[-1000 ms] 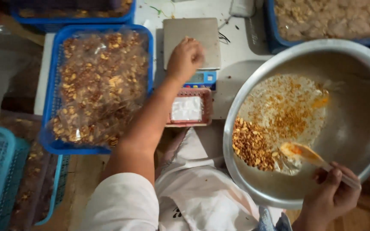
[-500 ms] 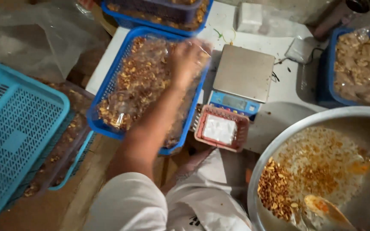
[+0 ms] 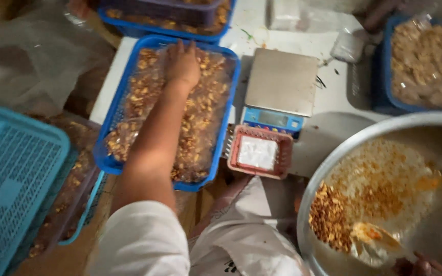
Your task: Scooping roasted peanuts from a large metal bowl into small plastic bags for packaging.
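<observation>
My left hand (image 3: 181, 64) lies flat, fingers open, on the bagged snacks in the blue tray (image 3: 109, 162); at five o'clock my right hand's (image 3: 419, 267) grip closes on the scoop (image 3: 372, 236).

Single head-worn view, steeply downward, close over the white table (image 3: 333, 97).

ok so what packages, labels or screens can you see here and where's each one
Scale screen: a grey strip on the blue front of the scale, centre of the table; too blurred to read.
White packet: flat and square, lying in the small pink basket just in front of the scale.
Clear bags of snack mix: filling the blue tray, where the left hand rests.
Clear packet: small, on the table behind the scale.
</observation>
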